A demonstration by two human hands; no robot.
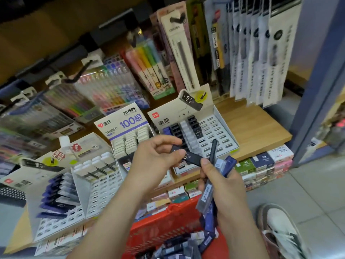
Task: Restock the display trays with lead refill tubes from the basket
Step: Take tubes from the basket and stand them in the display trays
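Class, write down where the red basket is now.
Head view, bottom centre: the red basket sits below the wooden shelf, left of the white shoe, with lead refill tubes inside.

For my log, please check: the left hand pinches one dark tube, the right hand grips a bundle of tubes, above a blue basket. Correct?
Not quite: in the head view the basket is red. The left hand pinches one dark tube; the right hand grips a bundle of tubes.
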